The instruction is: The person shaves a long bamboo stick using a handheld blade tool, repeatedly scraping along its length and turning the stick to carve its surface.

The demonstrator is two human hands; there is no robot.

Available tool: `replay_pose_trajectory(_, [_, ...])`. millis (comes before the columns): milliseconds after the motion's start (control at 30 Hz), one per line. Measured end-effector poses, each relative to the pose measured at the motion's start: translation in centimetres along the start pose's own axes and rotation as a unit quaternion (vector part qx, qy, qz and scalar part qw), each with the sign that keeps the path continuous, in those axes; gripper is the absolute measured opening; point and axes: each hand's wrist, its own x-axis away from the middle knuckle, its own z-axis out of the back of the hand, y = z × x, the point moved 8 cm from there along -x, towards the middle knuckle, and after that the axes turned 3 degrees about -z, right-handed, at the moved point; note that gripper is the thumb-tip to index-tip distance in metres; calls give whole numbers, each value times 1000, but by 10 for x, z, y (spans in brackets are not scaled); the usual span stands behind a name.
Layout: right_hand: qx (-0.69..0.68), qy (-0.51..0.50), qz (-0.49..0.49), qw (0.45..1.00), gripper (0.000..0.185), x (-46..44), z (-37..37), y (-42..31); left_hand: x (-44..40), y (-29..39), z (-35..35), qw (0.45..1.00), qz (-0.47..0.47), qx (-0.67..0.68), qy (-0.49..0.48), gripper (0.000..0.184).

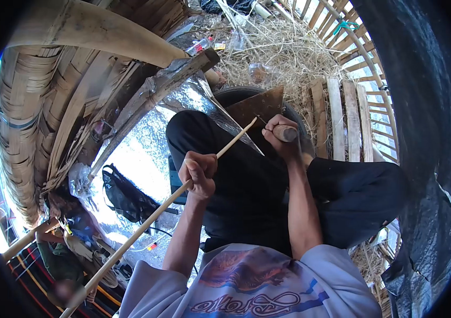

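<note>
My left hand (199, 174) is closed round a long, thin, pale stick (151, 220) that slants from the lower left up to the middle. My right hand (283, 137) grips a tool by its round wooden handle (286, 133). The thin metal part of the tool points toward the stick's upper tip; whether the two touch, I cannot tell. Behind the tip leans a brown flat board (257, 108) inside a dark round rim (230, 94). Both hands are above my crossed legs in dark trousers.
Another person (66, 265) is at the lower left by a striped cloth (27, 270). A black bag (124, 196) lies on shiny sheeting (146, 153). Straw (289, 47) and wooden slats (351, 119) are ahead. Dark plastic sheeting (426, 159) hangs at the right, woven panels (24, 106) at the left.
</note>
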Motion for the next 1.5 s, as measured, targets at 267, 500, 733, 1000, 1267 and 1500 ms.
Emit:
replay_pose_trajectory(267, [3,12,-15,1000,15,2,11,3,-4,-3,1,1000,9,10,-18,43])
replay_pose_trajectory(500, [7,-11,19,1000,14,4,7,-5,-15,-2,-5,998,31,-12,-49,41])
replay_pose_trajectory(733, [-40,-11,15,999,14,7,8,-1,-24,-2,-23,989,67,-28,-125,27])
replay_pose_trajectory(1000, [-49,14,20,999,15,14,11,-6,-12,2,-39,968,66,-111,-213,29])
replay_pose_trajectory(1267, [-78,0,13,997,16,13,15,-8,4,9,-40,945,-23,-182,-271,26])
replay_pose_trajectory(1500, [-54,-10,3,999,16,9,14,-26,10,12,-57,933,-38,-75,-350,6])
